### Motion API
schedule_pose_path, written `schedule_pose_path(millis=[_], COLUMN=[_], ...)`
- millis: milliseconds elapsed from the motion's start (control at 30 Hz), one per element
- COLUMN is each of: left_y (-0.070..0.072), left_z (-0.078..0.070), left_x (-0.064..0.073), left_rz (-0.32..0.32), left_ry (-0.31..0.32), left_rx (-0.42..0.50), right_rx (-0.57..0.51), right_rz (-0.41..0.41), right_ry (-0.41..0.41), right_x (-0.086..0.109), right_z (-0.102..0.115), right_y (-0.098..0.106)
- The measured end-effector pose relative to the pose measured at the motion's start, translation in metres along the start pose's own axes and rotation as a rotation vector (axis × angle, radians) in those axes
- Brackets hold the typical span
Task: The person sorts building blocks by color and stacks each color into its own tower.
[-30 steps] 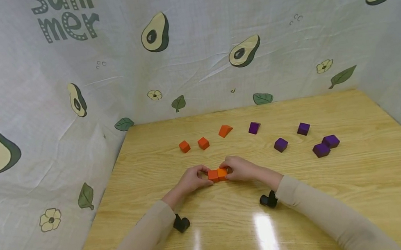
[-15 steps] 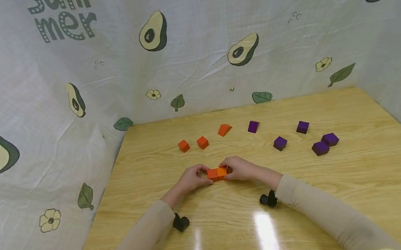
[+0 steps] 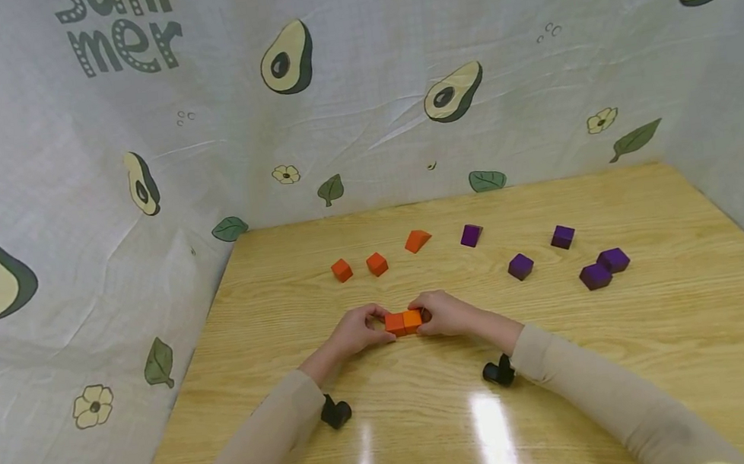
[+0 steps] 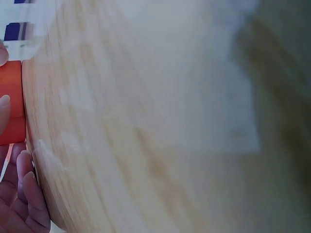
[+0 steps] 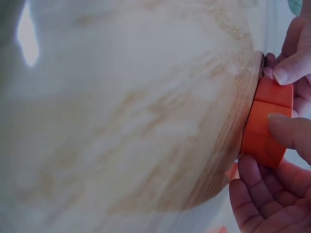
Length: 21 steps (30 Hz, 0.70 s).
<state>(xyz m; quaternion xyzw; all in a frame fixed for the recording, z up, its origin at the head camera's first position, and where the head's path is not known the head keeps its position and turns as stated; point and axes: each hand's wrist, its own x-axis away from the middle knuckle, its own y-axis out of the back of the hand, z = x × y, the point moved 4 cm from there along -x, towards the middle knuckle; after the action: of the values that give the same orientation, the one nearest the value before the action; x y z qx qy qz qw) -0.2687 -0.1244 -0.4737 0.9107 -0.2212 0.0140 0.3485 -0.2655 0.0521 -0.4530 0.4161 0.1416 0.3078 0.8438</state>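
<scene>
Two blocks lie side by side on the wooden table between the hands, faces touching: a red-orange cube (image 3: pixel 394 325) on the left and a lighter orange cube (image 3: pixel 413 322) on the right. My left hand (image 3: pixel 359 331) pinches the red-orange cube between thumb and fingers. From the other side, my right hand (image 3: pixel 449 313) grips the orange cube. In the right wrist view the right thumb (image 5: pixel 290 132) presses on the near face of the orange cube (image 5: pixel 262 145), with curled fingers beside its end. The left wrist view catches only part of the blocks at its left edge.
Beyond the hands lie two red-orange cubes (image 3: pixel 377 264) and an orange wedge (image 3: pixel 417 240). Toward the back right sit a purple wedge-like block (image 3: pixel 471 235) and several purple blocks (image 3: pixel 521 266). A printed cloth (image 3: pixel 362 149) hangs behind the table (image 3: pixel 280 273).
</scene>
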Motion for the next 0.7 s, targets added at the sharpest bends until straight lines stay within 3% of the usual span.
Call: schedule_pose_path(millis=[200, 700], left_y=[-0.0002, 0.0002], left_z=[0.0003, 0.0], left_x=[-0.0003, -0.0006], left_rz=[0.002, 0.016], left_ry=[0.0, -0.018], left_rx=[0.007, 0.002], right_rx=[-0.061, -0.028], right_rz=[-0.001, -0.007], right_ry=[-0.025, -0.031], right_x=[0.0003, -0.0018], right_z=[-0.0038, -0.0047], right_y=[-0.0004, -0.0019])
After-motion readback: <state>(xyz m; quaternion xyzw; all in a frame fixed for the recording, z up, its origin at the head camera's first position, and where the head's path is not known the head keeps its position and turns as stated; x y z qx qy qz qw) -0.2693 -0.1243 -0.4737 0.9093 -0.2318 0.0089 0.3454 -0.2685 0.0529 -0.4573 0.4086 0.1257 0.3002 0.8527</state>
